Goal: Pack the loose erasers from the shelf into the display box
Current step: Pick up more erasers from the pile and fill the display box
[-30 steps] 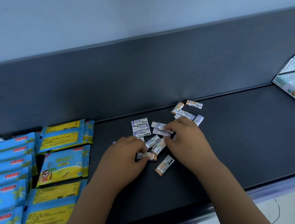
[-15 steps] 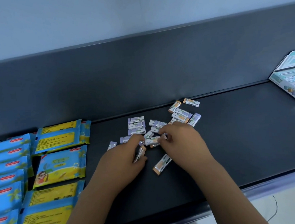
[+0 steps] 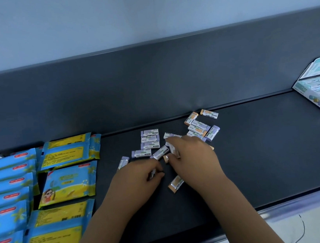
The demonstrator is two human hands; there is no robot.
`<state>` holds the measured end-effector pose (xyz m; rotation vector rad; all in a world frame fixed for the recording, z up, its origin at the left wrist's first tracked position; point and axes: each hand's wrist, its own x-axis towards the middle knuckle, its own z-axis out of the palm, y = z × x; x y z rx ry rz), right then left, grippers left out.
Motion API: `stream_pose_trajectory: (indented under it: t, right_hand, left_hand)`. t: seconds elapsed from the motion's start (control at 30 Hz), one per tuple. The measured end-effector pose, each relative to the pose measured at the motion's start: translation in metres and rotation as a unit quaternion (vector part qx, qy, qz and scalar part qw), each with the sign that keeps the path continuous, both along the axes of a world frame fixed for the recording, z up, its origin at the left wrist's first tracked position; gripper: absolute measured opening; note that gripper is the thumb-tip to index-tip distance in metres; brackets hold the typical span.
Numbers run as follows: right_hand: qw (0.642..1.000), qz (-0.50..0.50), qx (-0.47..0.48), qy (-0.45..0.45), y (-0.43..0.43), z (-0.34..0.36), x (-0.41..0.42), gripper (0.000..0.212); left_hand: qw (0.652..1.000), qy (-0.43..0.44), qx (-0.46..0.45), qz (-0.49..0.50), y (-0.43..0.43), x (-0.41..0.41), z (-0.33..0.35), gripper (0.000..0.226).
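I have 2 hands down in the loose erasers (image 3: 150, 139), which lie scattered on the shelf (image 3: 263, 151) to the left of the display box (image 3: 314, 97) and well apart from it. My left hand (image 3: 137, 180) is curled round at least 1 eraser, a barcoded end showing between thumb and fingers; how many it holds I cannot tell. My right hand (image 3: 194, 157) pinches a small bunch of sleeved erasers, count equally unclear. 1 orange-ended eraser (image 3: 175, 183) lies alone, its long axis slanting roughly toward the display box. The others point every way, so I judge they need squaring up before they go in. The box stands open at the frame's edge, lid raised, partly cut off. My right hand is nearer to it, so I judge the carry falls to that hand: a long sideways reach along the shelf, the left hand following. The wet-wipe packets (image 3: 68, 184) lie farther from the box than either hand, out of the path.
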<state>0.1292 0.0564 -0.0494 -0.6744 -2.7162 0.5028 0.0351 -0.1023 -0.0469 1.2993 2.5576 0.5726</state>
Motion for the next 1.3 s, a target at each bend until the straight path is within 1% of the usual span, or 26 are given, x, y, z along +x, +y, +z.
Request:
stream_pose_trajectory:
  t: [0.07,0.13,0.17,0.23,0.33,0.4,0.47,0.53,0.6,0.77,0.87,0.97,1.07,1.17,1.3]
  right_hand:
    - [1.000,0.007,0.009,-0.023,0.002,0.001,-0.001,0.022]
    - [0.999,0.010,0.001,-0.041,0.004,0.002,-0.002,0.023]
    - [0.999,0.013,-0.006,-0.047,0.005,0.003,-0.002,0.023]
    - [0.998,0.023,-0.013,-0.063,0.006,0.008,0.000,0.026]
    - [0.996,0.022,-0.030,-0.079,0.008,0.013,0.001,0.031]
    - [0.996,0.011,-0.023,-0.085,0.011,0.012,0.001,0.022]
    - [0.996,0.003,-0.011,-0.091,0.014,0.009,0.001,0.013]
    - [0.997,-0.001,-0.008,-0.077,0.015,0.004,0.001,0.013]
    - [0.999,-0.006,-0.014,-0.043,0.016,0.001,0.003,0.017]
    - [1.000,0.017,-0.020,0.013,0.021,0.001,0.010,0.018]
    - [0.998,0.023,-0.027,0.059,0.028,0.003,0.018,0.015]
    - [0.995,0.029,-0.030,0.091,0.042,0.003,0.029,0.014]
    - [0.992,0.033,-0.032,0.115,0.065,0.002,0.043,0.016]
    - [0.993,0.035,-0.021,0.106,0.097,0.002,0.065,0.013]
    - [0.991,0.024,-0.005,0.132,0.155,0.005,0.103,0.012]
  left_hand:
    - [0.999,-0.039,0.008,0.016,-0.001,0.001,0.002,0.011]
    - [0.996,-0.078,0.007,0.032,-0.002,-0.001,0.007,0.020]
    - [0.996,-0.082,-0.003,0.032,-0.003,-0.003,0.008,0.023]
    - [0.997,-0.061,-0.032,0.025,-0.005,-0.007,0.011,0.028]
    - [0.998,-0.014,-0.068,0.010,-0.009,-0.014,0.016,0.023]
    - [0.997,-0.006,-0.072,-0.006,-0.011,-0.017,0.017,0.021]
    - [0.997,-0.005,-0.072,-0.033,-0.015,-0.019,0.017,0.026]
    - [0.996,-0.005,-0.067,-0.058,-0.016,-0.019,0.015,0.029]
    - [0.996,0.001,-0.066,-0.065,-0.014,-0.017,0.014,0.024]
    - [0.997,0.037,-0.058,-0.041,-0.006,-0.016,0.014,0.018]
    - [0.998,0.058,-0.026,0.003,0.003,-0.015,0.020,0.017]
    - [0.996,0.079,0.030,0.013,0.020,-0.007,0.023,0.020]
    - [0.992,0.095,0.083,0.010,0.044,0.007,0.025,0.019]
    - [0.989,0.106,0.103,-0.004,0.079,0.026,0.027,0.016]
    - [0.986,0.120,0.113,-0.006,0.147,0.058,0.023,0.027]
